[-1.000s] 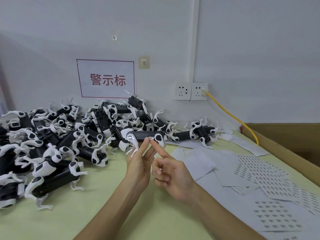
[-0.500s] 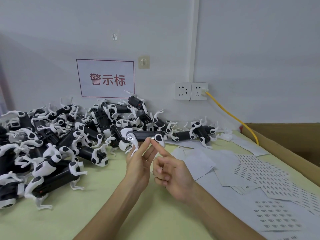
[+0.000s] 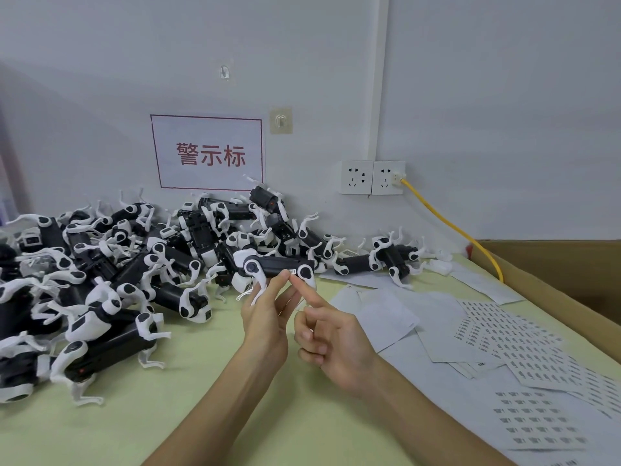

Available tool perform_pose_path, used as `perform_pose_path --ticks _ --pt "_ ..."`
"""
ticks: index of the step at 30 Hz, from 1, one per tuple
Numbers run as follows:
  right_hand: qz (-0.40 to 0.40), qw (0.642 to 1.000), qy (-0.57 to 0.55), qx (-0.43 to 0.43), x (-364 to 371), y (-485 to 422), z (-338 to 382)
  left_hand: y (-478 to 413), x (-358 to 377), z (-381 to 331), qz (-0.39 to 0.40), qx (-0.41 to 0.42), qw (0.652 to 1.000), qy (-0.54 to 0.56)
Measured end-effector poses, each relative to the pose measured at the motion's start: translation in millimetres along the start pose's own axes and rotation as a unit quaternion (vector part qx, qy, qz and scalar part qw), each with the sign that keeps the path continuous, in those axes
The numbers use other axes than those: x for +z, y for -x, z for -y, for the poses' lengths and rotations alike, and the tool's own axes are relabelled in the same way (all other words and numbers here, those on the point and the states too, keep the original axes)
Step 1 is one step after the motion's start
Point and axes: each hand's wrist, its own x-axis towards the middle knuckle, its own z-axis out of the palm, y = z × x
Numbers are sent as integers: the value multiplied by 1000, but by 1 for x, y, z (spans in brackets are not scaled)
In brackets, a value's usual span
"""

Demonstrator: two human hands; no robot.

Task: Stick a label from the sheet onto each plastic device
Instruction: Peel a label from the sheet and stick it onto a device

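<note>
Pale-green table (image 3: 201,405) against a white wall, and I work just above it. My left hand (image 3: 265,317) holds one black-and-white plastic device (image 3: 275,264) up from below, fingertips pinching its black body with the white legs hanging clear. My right hand (image 3: 331,338) holds nothing: its index fingertip (image 3: 296,280) is stretched out and pressing the small white label (image 3: 291,271) on the body, while the other fingers are curled in.

I judge the label is on and only needs seating. To do that well I would rub from the label's middle toward its edges so no corner lifts, brace the body from behind with my left fingers, and keep the label square to the body's edge.

Counts: one device in hand. The pile of devices (image 3: 117,264) to my left is tangled and runs to dozens, too many to count truly. To my right lie overlapping label sheets (image 3: 524,351); I make out at least three printed ones, plus several plain white sheets (image 3: 383,314), whose exact number I cannot tell. Beyond them are one cardboard box (image 3: 554,274), one yellow cable (image 3: 450,227), two wall sockets (image 3: 371,178) and one red-lettered sign (image 3: 208,153).
</note>
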Motion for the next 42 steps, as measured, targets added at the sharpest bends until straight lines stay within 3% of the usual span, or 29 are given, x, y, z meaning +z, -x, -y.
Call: perform_pose_path --ticks 7,17,25,31,37,42 --pt "8 1000 0 -4 1 1 2 -2 0 1 -23 18 999 -23" --pt "-6 1000 -18 11 -1 0 5 -10 -2 -8 -120 42 992 -20" --pt "-73 996 -49 -33 -9 0 18 -11 -7 -18 -7 -25 999 27" --pt "-102 992 -49 -51 -13 -2 19 -9 -3 -13 24 17 997 -74" --pt "-204 972 85 -82 -13 -3 20 -6 0 -6 13 40 991 -131" --pt "-230 950 203 -67 -10 -3 19 -3 3 0 24 104 970 -219"
